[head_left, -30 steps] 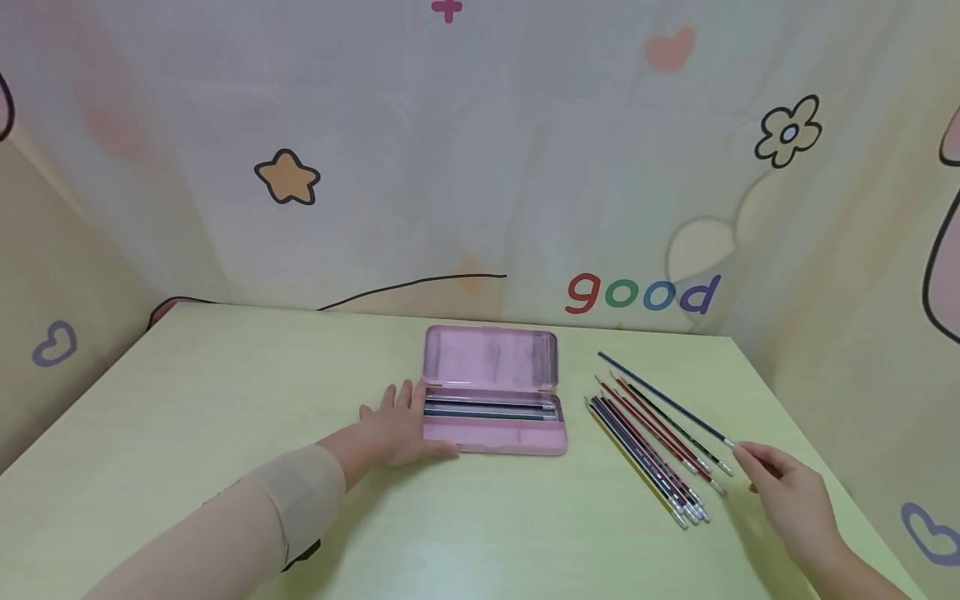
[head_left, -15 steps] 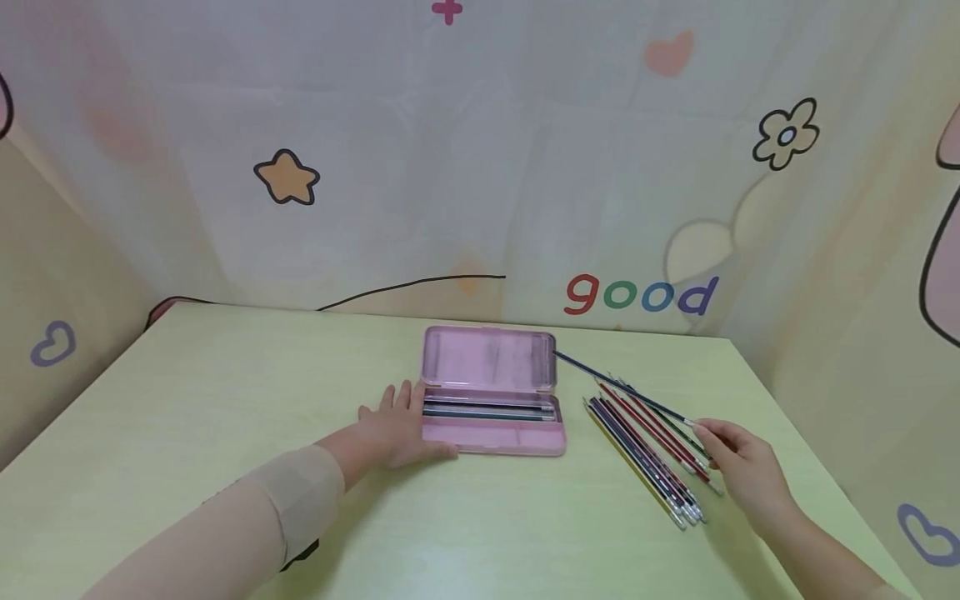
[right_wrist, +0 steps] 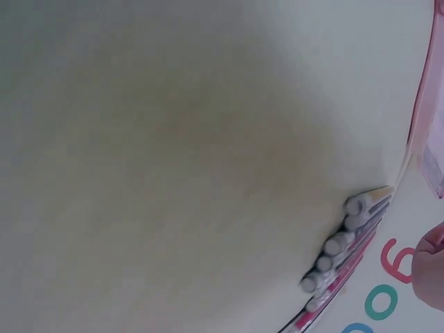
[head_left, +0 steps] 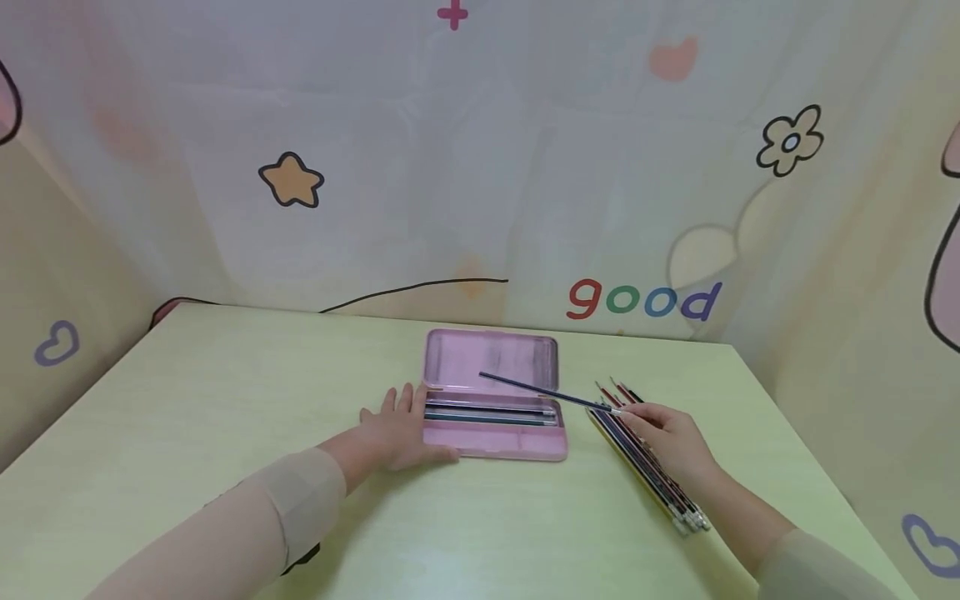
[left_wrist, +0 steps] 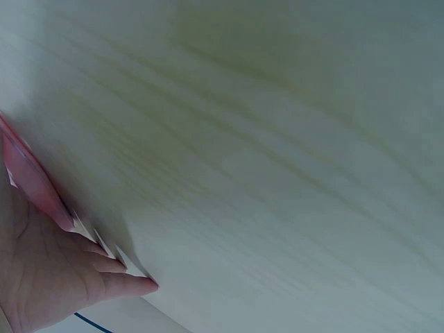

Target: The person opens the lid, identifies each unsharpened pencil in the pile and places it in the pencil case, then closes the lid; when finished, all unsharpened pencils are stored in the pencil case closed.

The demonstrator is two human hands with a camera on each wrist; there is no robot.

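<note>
A pink pencil case lies open in the middle of the table, its lid tipped back. Several pencils rest in its rear compartment. My left hand touches the case's left side with fingers spread and straight; the left wrist view shows the palm beside the pink edge. Between thumb and fingers, my right hand pinches a dark blue pencil near its white end. That pencil points left, over the case and lid. Beneath the right hand lies a bunch of loose pencils, partly covered by it.
The pale table ends at a printed curtain along the back and both sides. In the right wrist view, the white ends of the loose pencils fan out close to the right hand, with the pink case beyond them.
My right hand has moved left with the dark blue pencil, from the right of the loose pencils to above them, bringing its far end over the case. The left hand stays in place.
</note>
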